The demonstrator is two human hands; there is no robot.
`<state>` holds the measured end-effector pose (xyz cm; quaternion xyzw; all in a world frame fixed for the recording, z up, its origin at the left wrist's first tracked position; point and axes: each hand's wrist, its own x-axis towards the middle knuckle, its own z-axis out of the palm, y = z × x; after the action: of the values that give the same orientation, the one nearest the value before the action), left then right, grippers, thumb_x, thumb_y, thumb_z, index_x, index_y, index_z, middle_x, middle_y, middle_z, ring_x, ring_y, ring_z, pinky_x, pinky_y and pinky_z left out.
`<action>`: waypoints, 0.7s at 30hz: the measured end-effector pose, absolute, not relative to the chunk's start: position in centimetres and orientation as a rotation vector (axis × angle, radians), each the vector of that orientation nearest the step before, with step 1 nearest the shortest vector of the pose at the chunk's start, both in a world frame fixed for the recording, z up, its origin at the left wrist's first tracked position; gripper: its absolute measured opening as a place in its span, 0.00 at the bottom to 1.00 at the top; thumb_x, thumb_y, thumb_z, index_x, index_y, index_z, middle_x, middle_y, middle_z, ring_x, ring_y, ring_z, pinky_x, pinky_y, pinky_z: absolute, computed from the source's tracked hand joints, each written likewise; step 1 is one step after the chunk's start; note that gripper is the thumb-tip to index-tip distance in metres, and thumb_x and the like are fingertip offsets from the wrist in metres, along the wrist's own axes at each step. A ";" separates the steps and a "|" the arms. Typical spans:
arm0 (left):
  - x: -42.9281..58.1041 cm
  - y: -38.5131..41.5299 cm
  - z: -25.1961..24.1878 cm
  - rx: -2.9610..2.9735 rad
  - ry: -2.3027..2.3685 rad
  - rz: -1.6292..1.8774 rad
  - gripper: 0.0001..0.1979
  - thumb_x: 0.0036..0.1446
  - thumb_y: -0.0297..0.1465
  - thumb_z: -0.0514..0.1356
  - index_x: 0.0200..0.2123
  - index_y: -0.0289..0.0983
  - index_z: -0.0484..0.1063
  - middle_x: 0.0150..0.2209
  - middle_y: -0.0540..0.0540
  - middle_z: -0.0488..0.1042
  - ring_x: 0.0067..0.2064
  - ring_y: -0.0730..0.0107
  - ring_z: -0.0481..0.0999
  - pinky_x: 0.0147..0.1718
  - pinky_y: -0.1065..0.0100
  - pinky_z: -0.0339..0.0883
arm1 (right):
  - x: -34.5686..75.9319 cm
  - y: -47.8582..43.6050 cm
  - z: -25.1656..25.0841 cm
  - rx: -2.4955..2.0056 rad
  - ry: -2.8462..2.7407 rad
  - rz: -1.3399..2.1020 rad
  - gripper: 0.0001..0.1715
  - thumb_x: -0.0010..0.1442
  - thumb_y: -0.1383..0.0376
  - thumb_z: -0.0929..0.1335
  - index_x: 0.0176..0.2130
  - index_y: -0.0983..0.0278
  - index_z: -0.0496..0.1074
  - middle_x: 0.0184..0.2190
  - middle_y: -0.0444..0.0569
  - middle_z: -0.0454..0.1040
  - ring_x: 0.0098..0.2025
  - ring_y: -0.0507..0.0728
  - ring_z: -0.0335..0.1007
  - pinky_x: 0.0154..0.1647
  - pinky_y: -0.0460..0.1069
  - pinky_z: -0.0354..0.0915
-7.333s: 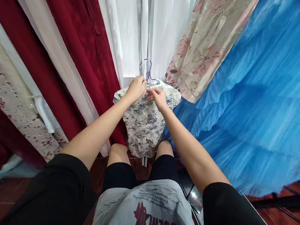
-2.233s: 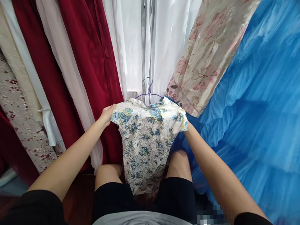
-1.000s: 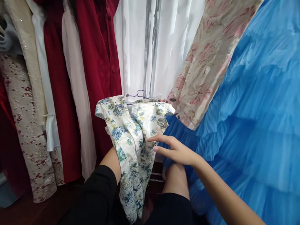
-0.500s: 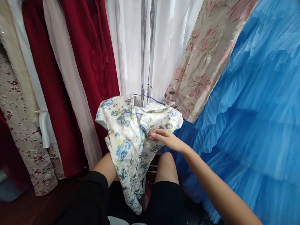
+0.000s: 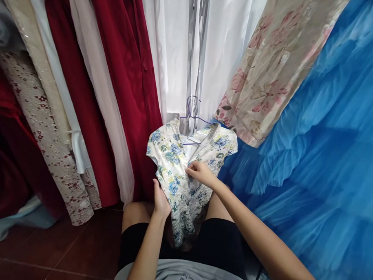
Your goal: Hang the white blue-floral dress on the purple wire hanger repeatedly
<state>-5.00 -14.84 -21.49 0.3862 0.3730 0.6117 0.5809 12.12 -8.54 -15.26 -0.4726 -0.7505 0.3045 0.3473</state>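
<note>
A white short-sleeved dress (image 5: 175,156) with blue and yellow flowers hangs from a thin purple wire hanger (image 5: 201,120) in front of my knees. Its neckline is a V, and the lower part looks gathered. My left hand (image 5: 161,201) holds the dress at its left side; the thumb points up along the edge, while the fingers are hidden behind the cloth. With thumb and fingers closed together, my right hand (image 5: 201,173) pinches the front of the dress below the neckline.
Dark red garments (image 5: 126,76), a pale pink one (image 5: 101,94) and a sequinned one (image 5: 56,148) hang at left. Behind the hanger stand metal poles (image 5: 198,54) before white cloth (image 5: 174,54). A beige floral garment (image 5: 264,80) and a ruffled blue gown (image 5: 322,159) fill the right.
My left hand has come out from behind the dress to its left edge. The dress front now lies together and flatter. My right fingers have closed on it. The view has shifted left.
</note>
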 end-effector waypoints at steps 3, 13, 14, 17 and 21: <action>-5.6 -15.3 -22.5 0.869 0.927 1.562 0.31 0.48 0.46 0.72 0.54 0.40 0.76 0.49 0.39 0.80 0.55 0.47 0.77 0.55 0.52 0.71 | 11.1 -8.9 -15.4 -1.253 -1.938 0.646 0.14 0.62 0.64 0.65 0.24 0.61 0.65 0.22 0.46 0.73 0.27 0.55 0.68 0.30 0.48 0.59; -5.0 -14.3 -22.1 1.606 1.471 1.895 0.28 0.55 0.39 0.67 0.57 0.46 0.66 0.58 0.38 0.70 0.60 0.51 0.71 0.60 0.56 0.63 | 14.5 -11.8 -12.3 -1.100 -2.430 -0.051 0.11 0.65 0.66 0.63 0.30 0.61 0.66 0.27 0.47 0.73 0.29 0.55 0.66 0.31 0.48 0.50; -4.1 -13.9 -21.6 1.759 1.381 1.773 0.21 0.56 0.38 0.66 0.53 0.46 0.69 0.52 0.39 0.74 0.56 0.51 0.74 0.57 0.57 0.65 | 14.7 -11.9 -11.7 -1.073 -2.482 -0.077 0.11 0.65 0.66 0.63 0.30 0.61 0.67 0.27 0.47 0.73 0.29 0.55 0.66 0.31 0.48 0.50; -2.0 -12.8 -19.8 2.018 1.209 1.486 0.06 0.62 0.33 0.58 0.41 0.45 0.74 0.38 0.43 0.77 0.42 0.56 0.77 0.45 0.61 0.68 | 15.5 -11.1 -10.1 -1.030 -2.574 -0.177 0.12 0.68 0.64 0.62 0.32 0.62 0.68 0.28 0.49 0.74 0.30 0.56 0.68 0.31 0.49 0.50; -1.5 -12.9 -17.6 2.330 1.366 1.141 0.09 0.61 0.25 0.53 0.36 0.41 0.72 0.35 0.44 0.76 0.38 0.60 0.77 0.38 0.65 0.66 | 16.4 -7.6 -7.4 -1.122 -2.515 -0.309 0.13 0.69 0.64 0.61 0.35 0.63 0.71 0.31 0.53 0.77 0.33 0.58 0.70 0.33 0.49 0.52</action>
<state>-1.49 -12.88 -17.59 0.7904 0.4634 0.3868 0.1045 16.38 -7.63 -7.36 -0.3980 -0.8920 -0.1098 0.1839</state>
